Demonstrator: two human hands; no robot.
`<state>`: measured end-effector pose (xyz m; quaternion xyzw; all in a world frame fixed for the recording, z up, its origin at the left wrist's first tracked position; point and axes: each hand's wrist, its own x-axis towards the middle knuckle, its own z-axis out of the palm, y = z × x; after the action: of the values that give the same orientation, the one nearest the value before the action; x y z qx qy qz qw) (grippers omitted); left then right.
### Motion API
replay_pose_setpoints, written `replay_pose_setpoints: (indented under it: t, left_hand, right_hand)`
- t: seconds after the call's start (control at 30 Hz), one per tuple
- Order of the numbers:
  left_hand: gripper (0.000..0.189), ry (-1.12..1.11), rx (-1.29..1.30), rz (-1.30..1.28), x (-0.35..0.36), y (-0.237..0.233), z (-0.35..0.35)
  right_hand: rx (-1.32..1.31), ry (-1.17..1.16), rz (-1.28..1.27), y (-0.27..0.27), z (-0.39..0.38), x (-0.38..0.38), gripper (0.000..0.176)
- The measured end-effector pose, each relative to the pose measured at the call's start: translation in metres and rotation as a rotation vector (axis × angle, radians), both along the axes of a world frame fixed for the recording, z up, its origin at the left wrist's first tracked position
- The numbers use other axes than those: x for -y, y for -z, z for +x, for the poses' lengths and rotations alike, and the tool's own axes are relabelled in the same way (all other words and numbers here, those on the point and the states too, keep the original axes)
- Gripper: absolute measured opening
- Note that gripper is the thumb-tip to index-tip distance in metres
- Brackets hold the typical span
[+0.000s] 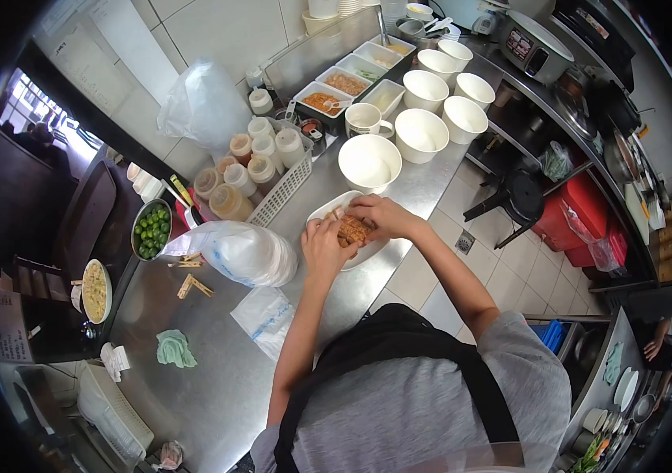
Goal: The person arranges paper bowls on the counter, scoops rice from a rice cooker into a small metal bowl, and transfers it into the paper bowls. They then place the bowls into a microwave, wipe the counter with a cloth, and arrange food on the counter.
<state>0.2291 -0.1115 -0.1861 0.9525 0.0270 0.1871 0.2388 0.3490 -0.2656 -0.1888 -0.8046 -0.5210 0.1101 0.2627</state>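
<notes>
A piece of browned, crumbly-looking fried food lies in a white oblong dish on the steel counter. From the left side, my left hand curls its fingers onto the food. My right hand grips it from the right, with fingertips over its top edge. Paler pieces at the dish's far end are partly covered by my fingers, so I cannot make out what they are. Just beyond the dish stands a large white paper bowl. To the left sits a plastic bag of stacked white lids or bowls.
More white bowls and a mug stand at the back, near food trays. Squeeze bottles fill a basket. Left are green limes, clothespins and a cloth. A black stool stands right; another person works lower right.
</notes>
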Motion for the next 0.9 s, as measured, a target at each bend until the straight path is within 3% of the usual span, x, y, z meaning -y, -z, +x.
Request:
replay_pose_setpoints:
  t: [0.2, 0.6, 0.7, 0.8, 0.9]
  left_hand:
    - [0.052, 0.012, -0.102, -0.047, 0.0, -0.006, 0.0]
    - [0.064, -0.057, 0.028, -0.029, 0.001, -0.011, -0.013]
    - [0.057, -0.087, -0.086, 0.073, -0.01, -0.014, -0.023]
    - [0.036, -0.096, -0.168, 0.243, -0.017, -0.006, -0.026]
    - [0.039, -0.091, -0.203, 0.259, -0.021, 0.013, -0.022]
  right_hand:
    - [-0.036, -0.037, -0.066, -0.008, 0.004, -0.001, 0.06]
    - [0.005, 0.031, -0.046, -0.012, -0.01, 0.001, 0.069]
    - [0.019, 0.08, -0.015, -0.013, -0.018, 0.005, 0.069]
    - [0.069, 0.075, 0.063, -0.018, -0.028, 0.0, 0.063]
    - [0.133, 0.046, 0.117, -0.014, -0.038, -0.008, 0.054]
